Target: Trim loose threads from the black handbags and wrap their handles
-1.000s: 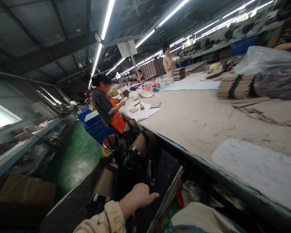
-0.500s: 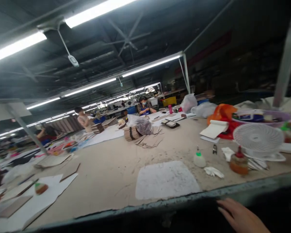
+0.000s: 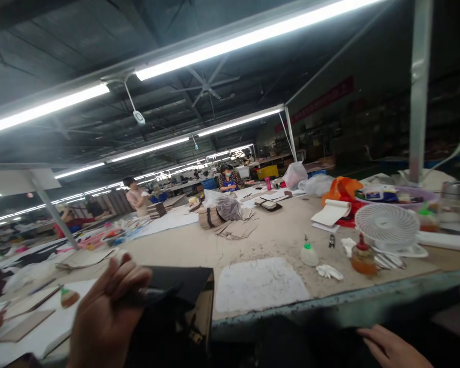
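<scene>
The broadest thing here is the beige worktop (image 3: 176,243), spreading from the near rim far back into the room. At its near edge, left of centre, stands a black case (image 3: 182,280) with a brown face on its right side; its lower part melts into shadow and runs out of view. Its visible upper edge stretches left to right, away from the left hand, but the long axis of the whole cannot be told.

Just right of the case lies a white sheet (image 3: 261,286), and beyond it, on the right, a white fan (image 3: 387,226).

The left hand (image 3: 109,301) is much the nearer: its fingers are curled closed and appear to grip the case's left end, so the case lies directly to their right. The right hand (image 3: 394,347) is well apart, low beyond the sheet, its fingers extended close together over a dark blur; whether they hold anything cannot be told.

Smaller still are an amber bottle (image 3: 363,259), a green-tipped bottle (image 3: 309,255) and a crumpled white glove (image 3: 329,272).
</scene>
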Tool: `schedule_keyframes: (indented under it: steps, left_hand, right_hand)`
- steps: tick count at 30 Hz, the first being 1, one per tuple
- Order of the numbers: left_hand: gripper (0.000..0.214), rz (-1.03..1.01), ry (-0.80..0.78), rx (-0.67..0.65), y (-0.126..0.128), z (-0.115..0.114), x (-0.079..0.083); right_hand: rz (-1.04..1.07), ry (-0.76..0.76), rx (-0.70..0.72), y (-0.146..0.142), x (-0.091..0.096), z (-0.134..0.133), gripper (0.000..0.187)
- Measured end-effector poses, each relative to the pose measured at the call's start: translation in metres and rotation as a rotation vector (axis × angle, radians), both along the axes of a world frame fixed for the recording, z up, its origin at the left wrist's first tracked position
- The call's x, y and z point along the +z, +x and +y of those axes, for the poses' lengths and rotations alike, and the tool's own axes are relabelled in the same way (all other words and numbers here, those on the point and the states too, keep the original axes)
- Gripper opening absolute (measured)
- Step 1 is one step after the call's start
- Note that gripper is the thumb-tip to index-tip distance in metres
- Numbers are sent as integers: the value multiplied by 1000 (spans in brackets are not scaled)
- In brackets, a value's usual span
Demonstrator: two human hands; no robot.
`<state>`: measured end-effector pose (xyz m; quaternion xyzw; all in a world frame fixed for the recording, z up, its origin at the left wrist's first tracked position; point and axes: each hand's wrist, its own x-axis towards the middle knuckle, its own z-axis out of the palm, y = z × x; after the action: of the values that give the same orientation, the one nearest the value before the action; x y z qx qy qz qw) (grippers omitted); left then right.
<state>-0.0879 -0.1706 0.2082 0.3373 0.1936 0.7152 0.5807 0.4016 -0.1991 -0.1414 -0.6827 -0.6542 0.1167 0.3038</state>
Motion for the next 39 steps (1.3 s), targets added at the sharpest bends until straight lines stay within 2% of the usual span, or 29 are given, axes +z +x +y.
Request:
schedule_keyframes:
  steps: [3, 7, 9, 10, 12, 14, 18, 20, 21, 22, 24, 26, 28, 30, 32, 34, 36, 39]
  left_hand:
    - [11, -210, 52, -146, 40, 14, 10]
    - [17, -267, 11, -247, 88, 45, 10]
    - [21, -260, -22, -301, 105, 55, 11]
    - [23, -256, -40, -322, 113, 58, 12]
    - [25, -251, -77, -357, 127, 64, 14]
    - [27, -255, -87, -381, 141, 69, 16]
    - [29, -242, -32, -459, 174, 80, 17]
    - [28, -219, -23, -515, 191, 83, 17]
    - [26, -188, -39, -546, 198, 84, 18]
    - [25, -134, -64, -586, 202, 84, 20]
    - [24, 36, -87, -689, 202, 82, 26]
    - [25, 245, -8, -774, 187, 79, 31]
    - [24, 449, 151, -731, 162, 76, 28]
    - [25, 666, 268, -482, 134, 78, 13]
    - [29, 903, 294, -231, 115, 88, -14]
    - [29, 1191, 305, -135, 108, 102, -48]
    - [27, 1375, 349, -113, 117, 113, -82]
    - [25, 1446, 473, -260, 153, 115, -118]
  right_hand:
    - [-7, -64, 2, 2, -3, -8, 36]
    - [4, -77, -31, 9, -15, -4, 40]
    - [67, -58, -83, 7, -8, 2, 44]
    - [116, -41, -118, 2, 3, 5, 47]
    - [226, 7, -191, -18, 41, 10, 55]
    - [327, 88, -181, -48, 96, 12, 57]
    - [550, 259, 178, -122, 215, 21, 59]
    - [537, 318, 293, -153, 257, 31, 59]
    - [519, 333, 325, -166, 272, 37, 58]
    - [507, 344, 349, -176, 283, 44, 48]
    - [532, 383, 322, -187, 296, 56, 29]
    - [643, 447, 249, -188, 303, 65, 28]
    - [810, 529, 196, -181, 309, 70, 26]
    - [951, 566, 224, -170, 314, 69, 24]
    - [1028, 529, 304, -160, 319, 64, 22]
    - [1041, 472, 359, -153, 325, 57, 21]
    - [1023, 448, 369, -150, 329, 49, 23]
    - [1014, 412, 386, -151, 333, 39, 25]
